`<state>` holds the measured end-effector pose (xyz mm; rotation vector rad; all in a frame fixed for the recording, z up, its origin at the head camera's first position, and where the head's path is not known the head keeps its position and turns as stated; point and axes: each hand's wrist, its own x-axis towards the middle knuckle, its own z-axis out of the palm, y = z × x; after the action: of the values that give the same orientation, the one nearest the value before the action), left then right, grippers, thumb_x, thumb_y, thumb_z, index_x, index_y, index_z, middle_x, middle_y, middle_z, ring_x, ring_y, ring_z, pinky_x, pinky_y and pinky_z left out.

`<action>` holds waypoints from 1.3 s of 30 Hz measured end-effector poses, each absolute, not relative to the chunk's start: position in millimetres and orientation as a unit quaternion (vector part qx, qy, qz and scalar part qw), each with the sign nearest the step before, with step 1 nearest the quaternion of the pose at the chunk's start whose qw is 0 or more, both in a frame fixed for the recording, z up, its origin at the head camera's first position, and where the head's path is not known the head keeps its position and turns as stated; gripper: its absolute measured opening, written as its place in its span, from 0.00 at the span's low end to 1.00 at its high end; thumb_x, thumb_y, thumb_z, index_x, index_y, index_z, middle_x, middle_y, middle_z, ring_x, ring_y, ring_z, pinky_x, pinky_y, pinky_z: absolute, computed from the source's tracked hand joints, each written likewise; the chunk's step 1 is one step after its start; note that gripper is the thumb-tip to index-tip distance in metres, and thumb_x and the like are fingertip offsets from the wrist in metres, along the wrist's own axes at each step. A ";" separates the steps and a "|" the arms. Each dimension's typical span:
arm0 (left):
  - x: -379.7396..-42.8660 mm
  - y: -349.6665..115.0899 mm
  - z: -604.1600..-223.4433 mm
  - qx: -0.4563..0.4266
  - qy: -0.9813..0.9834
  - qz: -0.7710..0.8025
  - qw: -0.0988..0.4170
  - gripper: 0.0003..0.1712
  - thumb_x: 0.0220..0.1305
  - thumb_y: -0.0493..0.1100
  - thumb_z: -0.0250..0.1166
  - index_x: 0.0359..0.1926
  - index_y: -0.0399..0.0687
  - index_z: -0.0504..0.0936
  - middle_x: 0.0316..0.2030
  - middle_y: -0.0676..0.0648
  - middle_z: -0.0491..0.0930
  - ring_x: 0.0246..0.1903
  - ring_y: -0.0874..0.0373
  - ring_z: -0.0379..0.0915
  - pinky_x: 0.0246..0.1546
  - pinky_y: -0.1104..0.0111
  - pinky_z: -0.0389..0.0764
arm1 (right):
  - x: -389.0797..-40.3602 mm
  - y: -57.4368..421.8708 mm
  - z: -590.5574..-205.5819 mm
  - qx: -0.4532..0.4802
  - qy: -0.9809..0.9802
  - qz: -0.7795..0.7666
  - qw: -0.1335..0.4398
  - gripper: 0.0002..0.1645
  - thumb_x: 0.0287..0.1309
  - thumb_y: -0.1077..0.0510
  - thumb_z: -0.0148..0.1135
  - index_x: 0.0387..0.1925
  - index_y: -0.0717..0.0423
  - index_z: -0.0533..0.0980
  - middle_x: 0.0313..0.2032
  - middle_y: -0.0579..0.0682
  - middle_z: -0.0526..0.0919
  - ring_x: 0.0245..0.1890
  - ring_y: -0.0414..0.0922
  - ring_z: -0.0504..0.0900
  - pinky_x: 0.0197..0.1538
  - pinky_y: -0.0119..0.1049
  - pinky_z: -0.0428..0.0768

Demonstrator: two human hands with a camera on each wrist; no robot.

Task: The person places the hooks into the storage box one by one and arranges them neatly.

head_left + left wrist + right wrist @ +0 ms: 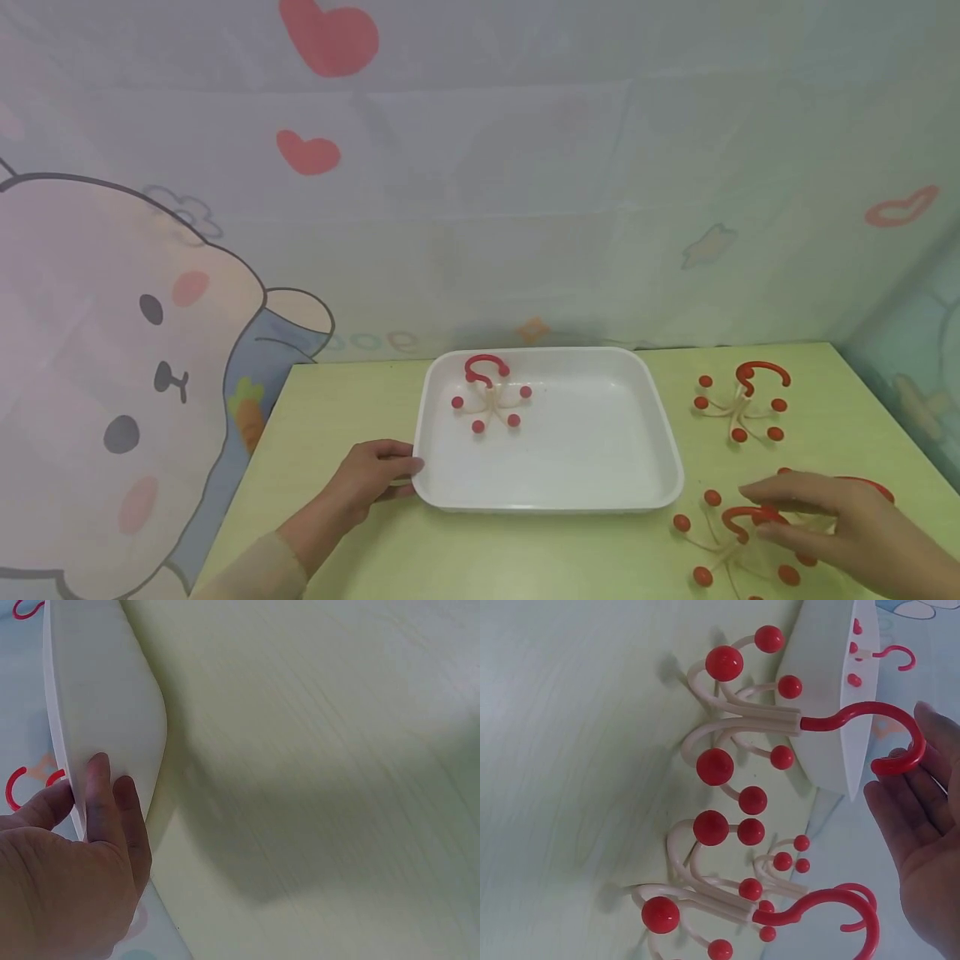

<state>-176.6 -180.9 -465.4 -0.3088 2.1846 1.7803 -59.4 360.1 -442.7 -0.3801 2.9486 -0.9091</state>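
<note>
Head: rack [742,540] by R hand [851,521], axis vert., hook [738,511] up.

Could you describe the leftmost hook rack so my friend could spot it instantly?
On the pale green table, find the white tray. Toward its far left corner stands the hook rack, cream-stemmed with a red curved top and red-tipped prongs. The other racks stand on the table to the right; only this one is inside the tray.
</note>
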 end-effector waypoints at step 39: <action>-178.3 -182.5 -469.9 -0.106 0.766 0.615 0.152 0.18 0.64 0.29 0.73 0.53 0.24 0.82 0.45 0.36 0.85 0.42 0.45 0.88 0.42 0.58 0.96 | -59.9 362.3 -432.6 -0.142 0.939 -0.298 -0.098 0.21 0.46 0.67 0.84 0.37 0.39 0.90 0.34 0.26 0.87 0.30 0.28 0.82 0.29 0.17 0.83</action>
<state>-178.3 -182.5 -469.9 -0.3040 2.2000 1.7655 -59.9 362.3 -432.6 -0.4753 3.1485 -0.9984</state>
